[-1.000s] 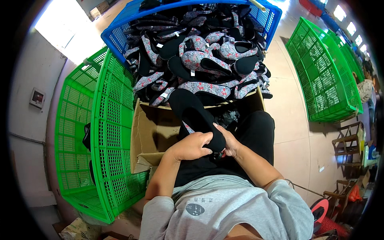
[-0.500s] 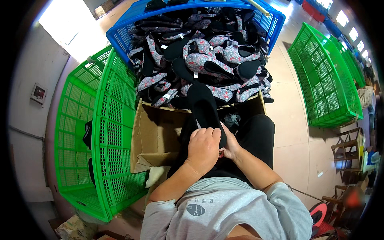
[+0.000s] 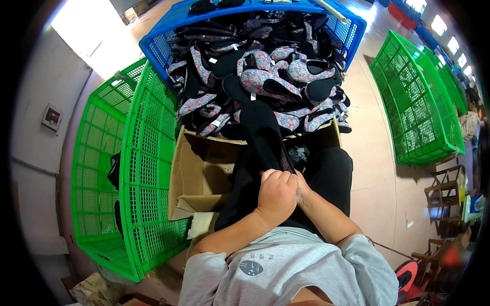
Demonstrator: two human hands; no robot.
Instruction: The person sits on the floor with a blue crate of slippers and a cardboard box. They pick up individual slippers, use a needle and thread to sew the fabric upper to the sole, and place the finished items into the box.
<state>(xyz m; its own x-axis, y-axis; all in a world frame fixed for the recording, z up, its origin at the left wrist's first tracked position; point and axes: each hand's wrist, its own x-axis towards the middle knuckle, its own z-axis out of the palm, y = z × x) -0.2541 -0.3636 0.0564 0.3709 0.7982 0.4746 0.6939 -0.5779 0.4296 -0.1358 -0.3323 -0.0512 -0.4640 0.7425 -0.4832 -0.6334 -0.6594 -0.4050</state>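
Observation:
A black slipper (image 3: 259, 120) is held over my lap, its rounded toe pointing away toward the pile. My left hand (image 3: 278, 194) is closed around its heel end, knuckles up. My right hand (image 3: 303, 189) presses against the same end from the right, its fingers mostly hidden behind the left hand. A narrow strip of the slipper's side shows just above my hands. Just beyond the toe lies a heap of floral slippers (image 3: 270, 84), grey with red flowers and black soles, some with small white tags.
The heap fills a blue plastic crate (image 3: 153, 43) ahead. An open cardboard box (image 3: 186, 168) stands between it and me. Green mesh crates stand at the left (image 3: 153, 168) and at the right (image 3: 408, 102). Wooden stools (image 3: 444, 188) are at the far right.
My left hand has slid down and right to the heel, close against my right hand. The slipper has turned, so its opening shows less. A small red object near my right hand is now hidden.

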